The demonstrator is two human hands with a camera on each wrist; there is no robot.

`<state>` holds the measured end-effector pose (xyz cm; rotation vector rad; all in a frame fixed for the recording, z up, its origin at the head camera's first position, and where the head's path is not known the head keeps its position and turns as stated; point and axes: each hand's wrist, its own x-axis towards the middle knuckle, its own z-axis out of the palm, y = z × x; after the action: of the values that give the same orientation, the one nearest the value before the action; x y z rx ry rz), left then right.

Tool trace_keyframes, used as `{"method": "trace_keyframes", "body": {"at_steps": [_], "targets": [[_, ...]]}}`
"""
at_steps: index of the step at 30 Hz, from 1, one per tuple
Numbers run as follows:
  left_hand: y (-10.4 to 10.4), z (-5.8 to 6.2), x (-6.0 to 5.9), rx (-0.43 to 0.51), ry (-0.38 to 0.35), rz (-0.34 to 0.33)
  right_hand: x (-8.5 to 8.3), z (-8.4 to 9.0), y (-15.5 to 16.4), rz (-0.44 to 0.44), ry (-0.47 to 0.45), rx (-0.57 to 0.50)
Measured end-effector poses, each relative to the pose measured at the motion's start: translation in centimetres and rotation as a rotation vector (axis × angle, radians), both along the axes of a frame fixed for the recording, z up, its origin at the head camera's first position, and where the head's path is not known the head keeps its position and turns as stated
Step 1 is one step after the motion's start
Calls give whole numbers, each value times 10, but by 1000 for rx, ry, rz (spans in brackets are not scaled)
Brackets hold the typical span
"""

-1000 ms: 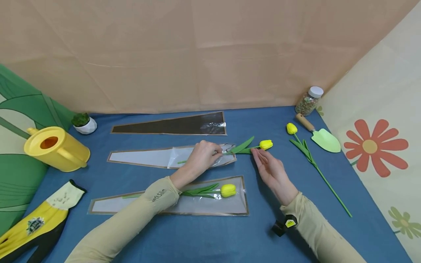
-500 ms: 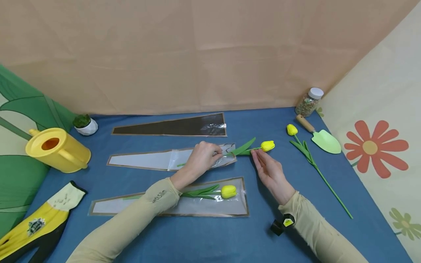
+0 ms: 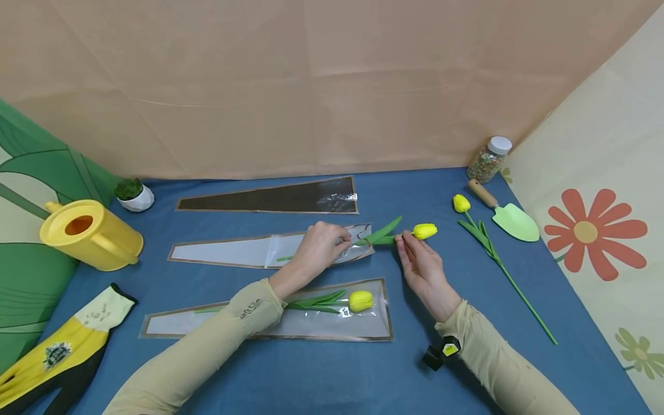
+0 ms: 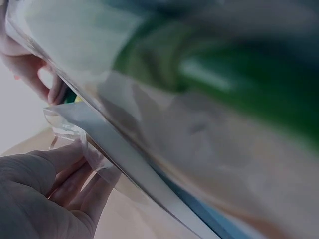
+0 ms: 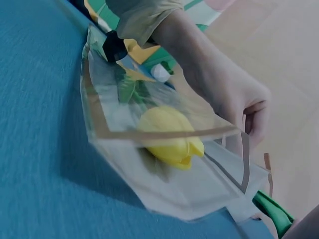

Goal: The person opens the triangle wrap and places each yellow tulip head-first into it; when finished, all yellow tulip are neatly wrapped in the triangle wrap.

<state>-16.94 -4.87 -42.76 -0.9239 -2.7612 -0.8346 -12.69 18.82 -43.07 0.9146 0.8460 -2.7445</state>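
My left hand (image 3: 339, 242) pinches the open mouth of the middle clear sleeve (image 3: 233, 252) and lifts its top film; the left wrist view shows my fingers (image 4: 60, 174) on that film (image 4: 75, 124). A yellow tulip (image 3: 424, 231) lies with its stem inside the sleeve and its leaves and bloom outside the mouth. My right hand (image 3: 402, 241) pinches the stem just below the bloom. In the right wrist view the green stem (image 5: 271, 211) shows at the lower right, with the left hand (image 5: 234, 94) behind it.
A front sleeve (image 3: 311, 328) holds a second yellow tulip (image 3: 360, 300). A dark sleeve (image 3: 275, 199) lies at the back. A loose tulip (image 3: 460, 203), a green trowel (image 3: 513, 222) and a jar (image 3: 487, 159) are on the right. A watering can (image 3: 88, 233), a pot plant (image 3: 134, 194) and a glove (image 3: 57, 351) are on the left.
My right hand has closed in on the stem below the bloom, and the bloom has shifted slightly right. The left hand stays at the sleeve mouth.
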Motion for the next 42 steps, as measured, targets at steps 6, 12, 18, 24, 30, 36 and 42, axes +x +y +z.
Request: {"method": "trace_keyframes", "body": {"at_steps": [6,12,18,24,30,36,42], "targets": [[0,2,1,13,11,-2,0,2,-7,-23,1,-26],[1,2,2,20,41,2,0,4,-14,-8,1,-65],[1,3,3,27,56,6,1,2,-22,15,4,-80],[2,4,4,24,64,8,1,-3,-28,112,11,124],[2,5,5,30,66,14,-1,-6,-33,203,1,293],[5,7,6,21,70,10,-2,-8,-42,254,0,334],[7,9,7,0,93,9,-3,-9,-50,265,2,391]]}}
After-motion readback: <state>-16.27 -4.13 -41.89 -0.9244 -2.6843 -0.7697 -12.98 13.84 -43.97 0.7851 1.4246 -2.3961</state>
